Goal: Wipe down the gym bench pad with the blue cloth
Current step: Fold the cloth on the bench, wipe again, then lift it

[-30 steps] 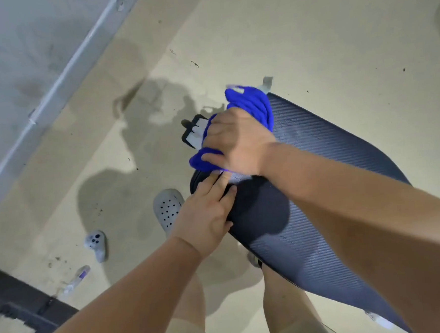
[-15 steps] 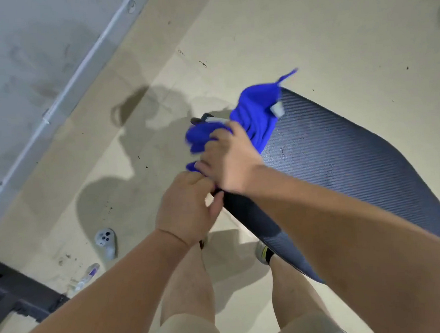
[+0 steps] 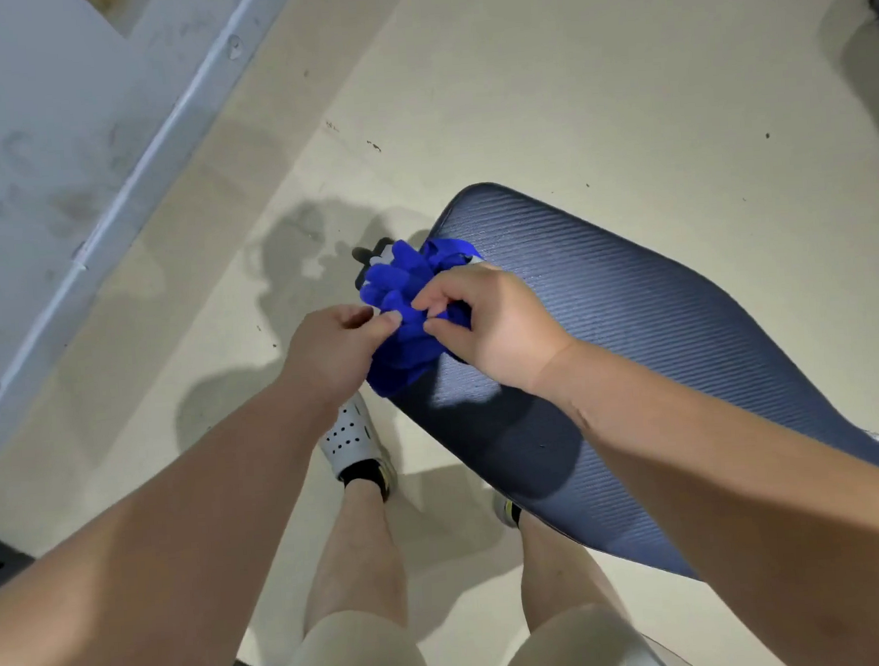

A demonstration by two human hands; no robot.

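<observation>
1. One cloth [image 3: 409, 309], bunched up at the pad's [image 3: 634, 351] 9 o'clock edge.
2. Left hand [image 3: 333, 352] and right hand [image 3: 483, 325] both pinch it, fingertips closed on the folds.
3. Looks like regripping between wipes; next it needs flattening onto the one pad, sweeping toward 4 o'clock.
4. Two hands, one shoe [image 3: 348, 436] showing clearly.

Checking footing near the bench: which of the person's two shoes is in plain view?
The perforated white clog on the left foot, on the floor beside the dark ribbed bench pad. The right shoe is mostly tucked under that pad.
</observation>
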